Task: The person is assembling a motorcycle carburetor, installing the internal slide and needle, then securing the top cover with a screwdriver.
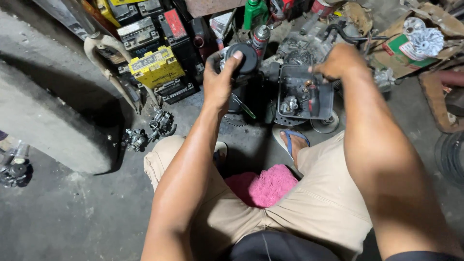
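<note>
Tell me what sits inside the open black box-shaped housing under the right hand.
Inside the open black box-shaped housing, small grey metal fittings and a red part show. The right hand grips its top edge, covering that part; its deeper interior is too dark to see.

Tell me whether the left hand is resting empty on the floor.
No: the left hand is raised and gripping a round black part beside the open black housing that the right hand touches.

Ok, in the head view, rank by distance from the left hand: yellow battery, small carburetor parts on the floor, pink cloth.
From the left hand:
1. Yellow battery, just to its left.
2. Small carburetor parts, lower left on the floor.
3. Pink cloth, below, between the knees.
</note>
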